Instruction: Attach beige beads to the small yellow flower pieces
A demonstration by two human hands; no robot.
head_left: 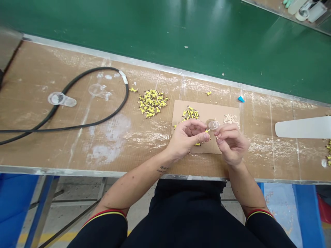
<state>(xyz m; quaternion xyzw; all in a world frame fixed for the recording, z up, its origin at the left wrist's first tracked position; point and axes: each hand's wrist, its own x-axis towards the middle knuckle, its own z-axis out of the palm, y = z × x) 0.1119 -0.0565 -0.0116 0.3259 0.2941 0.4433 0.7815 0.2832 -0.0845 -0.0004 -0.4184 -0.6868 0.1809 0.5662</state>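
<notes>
My left hand (188, 137) pinches a tiny yellow and black figure (207, 131) between thumb and fingertips. Close to its right, my right hand (231, 143) has its thumb and fingers pressed together on a very small pale piece (216, 137). Both hands are over a flat cardboard sheet (207, 108). On the sheet, a heap of yellow and black figures (190, 113) lies behind my left hand, partly covered by it. A small clear round dish (213, 124) sits between and beyond the hands. Behind my right hand is a pile of tiny pale pieces (231, 119).
A larger pile of yellow figures (152, 102) lies left of the sheet. A black cable (103, 120) loops across the left of the table, near clear plastic lids (62, 99). A blue cap (241, 99) and a white blade-like object (302, 127) are at right. Beyond runs a green surface (155, 31).
</notes>
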